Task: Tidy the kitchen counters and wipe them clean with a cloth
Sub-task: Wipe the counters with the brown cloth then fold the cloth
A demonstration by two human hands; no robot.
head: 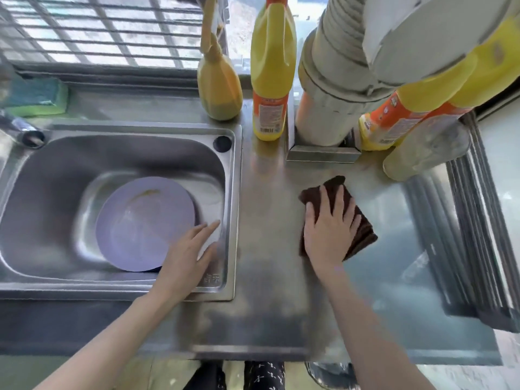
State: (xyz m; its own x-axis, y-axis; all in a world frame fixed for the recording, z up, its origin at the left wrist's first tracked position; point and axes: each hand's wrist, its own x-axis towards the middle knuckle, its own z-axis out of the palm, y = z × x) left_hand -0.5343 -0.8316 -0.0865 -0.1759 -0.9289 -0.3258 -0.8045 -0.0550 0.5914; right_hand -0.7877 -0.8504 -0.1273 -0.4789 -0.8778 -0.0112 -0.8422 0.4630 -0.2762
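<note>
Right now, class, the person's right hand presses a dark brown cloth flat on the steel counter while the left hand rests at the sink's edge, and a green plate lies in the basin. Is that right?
Not quite. The head view shows the plate is pale purple, not green. The rest holds: the right hand presses the dark brown cloth flat on the counter, and the left hand rests at the sink edge.

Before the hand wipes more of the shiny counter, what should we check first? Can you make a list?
1. Cloth under the hand: ok, the right hand lies flat on the brown cloth.
2. Path toward the front of the counter: ok, bare steel.
3. Bottles at the back: not ok, the yellow bottle and leaning bottles stand close behind the cloth.
4. Left hand: ok, it is at the sink rim.
5. Cloth wet: cannot tell.
</note>
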